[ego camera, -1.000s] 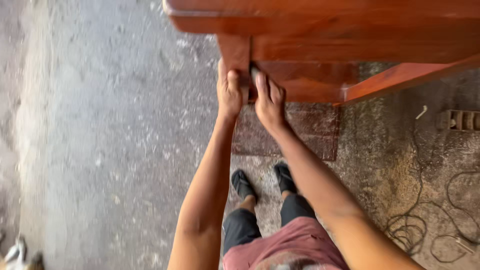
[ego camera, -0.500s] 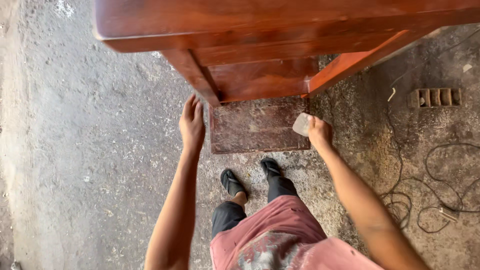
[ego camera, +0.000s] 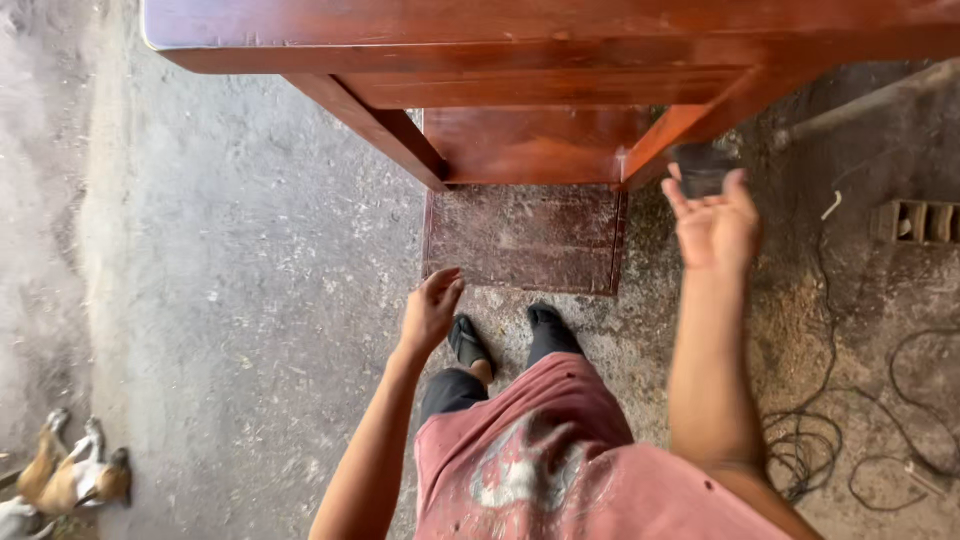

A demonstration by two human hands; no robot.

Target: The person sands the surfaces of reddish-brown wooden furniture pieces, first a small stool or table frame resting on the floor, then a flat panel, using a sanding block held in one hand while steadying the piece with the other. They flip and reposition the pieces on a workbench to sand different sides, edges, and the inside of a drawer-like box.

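Both hands hang open and empty below the glossy red-brown wooden table [ego camera: 540, 40]: left hand [ego camera: 430, 312] near the dark floor panel [ego camera: 525, 240], right hand [ego camera: 715, 225] raised beside the right leg [ego camera: 690, 125].

Both hands hang free in open air below the red wooden table [ego camera: 560, 40]. Its sloping legs [ego camera: 385, 130] flank a gap above the metal plate [ego camera: 525, 238]. Cables [ego camera: 830, 440] clutter the right-hand floor.
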